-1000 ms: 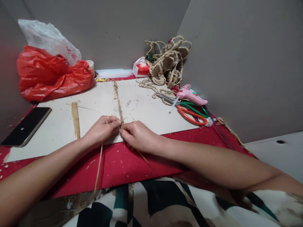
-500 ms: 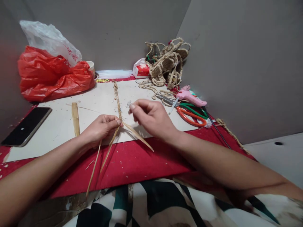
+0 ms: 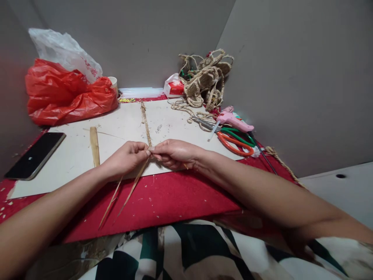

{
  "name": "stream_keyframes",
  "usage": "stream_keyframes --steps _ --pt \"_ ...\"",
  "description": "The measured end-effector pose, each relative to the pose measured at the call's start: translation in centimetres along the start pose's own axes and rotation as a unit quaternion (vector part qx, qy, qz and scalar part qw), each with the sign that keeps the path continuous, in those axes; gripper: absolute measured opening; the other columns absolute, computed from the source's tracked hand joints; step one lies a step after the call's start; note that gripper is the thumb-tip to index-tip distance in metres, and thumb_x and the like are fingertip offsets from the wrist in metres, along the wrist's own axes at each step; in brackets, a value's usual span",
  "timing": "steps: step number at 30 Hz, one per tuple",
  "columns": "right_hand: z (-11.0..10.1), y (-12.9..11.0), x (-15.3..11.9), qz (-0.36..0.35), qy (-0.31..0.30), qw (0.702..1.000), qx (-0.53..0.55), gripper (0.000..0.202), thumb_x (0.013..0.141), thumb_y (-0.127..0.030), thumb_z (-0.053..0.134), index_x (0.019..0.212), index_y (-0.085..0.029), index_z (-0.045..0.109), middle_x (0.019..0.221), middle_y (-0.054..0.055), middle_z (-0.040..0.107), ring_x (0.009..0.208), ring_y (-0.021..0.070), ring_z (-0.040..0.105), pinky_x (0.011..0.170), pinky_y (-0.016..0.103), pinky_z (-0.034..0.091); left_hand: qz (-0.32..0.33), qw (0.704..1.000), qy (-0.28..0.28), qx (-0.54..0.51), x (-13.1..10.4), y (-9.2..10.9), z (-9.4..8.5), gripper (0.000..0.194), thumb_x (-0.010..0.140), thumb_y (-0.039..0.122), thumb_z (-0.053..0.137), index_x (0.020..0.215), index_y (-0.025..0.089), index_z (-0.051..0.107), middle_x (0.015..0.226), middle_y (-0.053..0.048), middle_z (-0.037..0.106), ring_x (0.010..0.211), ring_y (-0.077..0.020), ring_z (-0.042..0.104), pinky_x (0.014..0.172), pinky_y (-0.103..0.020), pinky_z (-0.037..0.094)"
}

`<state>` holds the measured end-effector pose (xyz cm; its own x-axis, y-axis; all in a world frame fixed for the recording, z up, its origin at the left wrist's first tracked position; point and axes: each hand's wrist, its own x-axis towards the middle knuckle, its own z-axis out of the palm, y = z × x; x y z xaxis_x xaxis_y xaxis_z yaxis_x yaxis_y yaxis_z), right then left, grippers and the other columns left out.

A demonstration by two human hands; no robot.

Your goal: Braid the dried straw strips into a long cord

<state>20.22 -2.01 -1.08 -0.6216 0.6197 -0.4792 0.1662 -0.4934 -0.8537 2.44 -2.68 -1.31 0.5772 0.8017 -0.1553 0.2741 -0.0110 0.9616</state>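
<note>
A narrow straw braid [image 3: 147, 128] runs from the back of the white board toward me, and both hands meet at its near end. My left hand [image 3: 129, 157] pinches the braid there between thumb and finger. Close against it, my right hand [image 3: 175, 153] is closed on a straw strand, whose tip shows below the palm near the wrist. Two loose straw strands [image 3: 132, 191] hang from under my left hand over the red cloth. To the left of that hand lies a flat, pale strip of dried leaf [image 3: 94, 146].
On the white board [image 3: 116, 128] and red cloth [image 3: 186, 198] lie a black phone [image 3: 35, 155], scissors [image 3: 233, 140] and a pink glue gun [image 3: 234, 120]. Behind are a red plastic bag [image 3: 70, 93], a cup [image 3: 113, 83], a tissue pack [image 3: 174, 86] and a pile of straw rope [image 3: 204, 79].
My right hand has come down and left to the braid's end and closed on the strand that stuck out to the right. My left hand stays at the same spot.
</note>
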Motion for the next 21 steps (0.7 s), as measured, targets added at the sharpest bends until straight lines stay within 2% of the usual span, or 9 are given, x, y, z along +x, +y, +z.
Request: stream_keyframes --steps 2,5,9,13,16,19,21 --pt "0.3 0.2 0.1 -0.02 0.036 0.999 0.007 0.032 0.089 -0.023 0.042 0.058 -0.016 0.044 0.033 -0.01 0.023 0.028 0.0034 0.013 0.028 0.016 0.01 0.001 0.999 -0.005 0.049 -0.1 0.2 -0.2 0.028 0.083 0.034 0.05 0.087 0.011 0.064 0.078 -0.005 0.065 0.071 -0.0123 0.055 0.068 -0.025 0.041" --pt "1.1 0.8 0.1 -0.069 0.117 0.99 -0.033 0.029 0.086 -0.019 0.044 0.058 -0.014 0.052 0.03 -0.008 0.027 0.027 0.0037 0.016 0.029 0.019 0.01 -0.012 0.985 -0.012 0.169 -0.4 1.1 -0.4 0.029 0.085 0.032 0.043 0.086 0.012 0.064 0.077 -0.004 0.064 0.068 -0.0122 0.054 0.067 -0.025 0.04" --pt "1.8 1.4 0.2 -0.108 0.181 0.974 -0.081 0.024 0.083 -0.018 0.049 0.062 -0.012 0.06 0.03 -0.008 0.032 0.028 0.0035 0.02 0.031 0.02 0.011 -0.03 0.921 0.028 0.386 -1.5 2.4 0.3 0.035 0.087 0.034 0.036 0.075 0.014 0.061 0.068 -0.005 0.061 0.061 -0.0139 0.052 0.058 -0.026 0.036" --pt "1.9 1.7 0.2 -0.121 0.151 0.979 -0.06 0.031 0.084 -0.024 0.05 0.053 -0.016 0.047 0.033 -0.008 0.03 0.03 0.0036 0.02 0.031 0.019 0.014 -0.014 0.844 0.055 0.533 -2.7 2.4 2.0 0.038 0.091 0.036 0.026 0.088 0.015 0.058 0.071 -0.008 0.063 0.062 -0.0182 0.057 0.055 -0.029 0.035" --pt "1.6 2.1 0.3 -0.115 0.108 0.987 -0.035 0.038 0.085 -0.03 0.047 0.051 -0.019 0.037 0.035 -0.008 0.029 0.03 0.0042 0.021 0.03 0.019 0.015 -0.019 0.795 0.04 0.605 -3.1 1.9 3.3 0.034 0.09 0.027 0.025 0.102 0.013 0.054 0.07 -0.01 0.064 0.062 -0.0224 0.061 0.055 -0.031 0.037" --pt "1.2 2.5 0.4 -0.108 0.1 0.988 -0.039 0.033 0.083 -0.032 0.051 0.054 -0.017 0.043 0.036 -0.008 0.031 0.031 0.0042 0.021 0.031 0.019 0.015 -0.023 0.769 0.007 0.639 -3.4 1.7 4.4 0.035 0.087 0.016 0.025 0.11 0.008 0.05 0.069 -0.012 0.064 0.063 -0.0254 0.063 0.056 -0.033 0.04" --pt "1.1 2.6 0.3 -0.101 0.1 0.989 -0.039 0.024 0.08 -0.029 0.054 0.061 -0.015 0.053 0.035 -0.008 0.032 0.03 0.0042 0.021 0.031 0.019 0.014 -0.017 0.766 -0.006 0.642 -3.8 1.9 5.0 0.036 0.086 0.014 0.025 0.109 0.006 0.051 0.067 -0.012 0.064 0.061 -0.0258 0.062 0.055 -0.034 0.04"
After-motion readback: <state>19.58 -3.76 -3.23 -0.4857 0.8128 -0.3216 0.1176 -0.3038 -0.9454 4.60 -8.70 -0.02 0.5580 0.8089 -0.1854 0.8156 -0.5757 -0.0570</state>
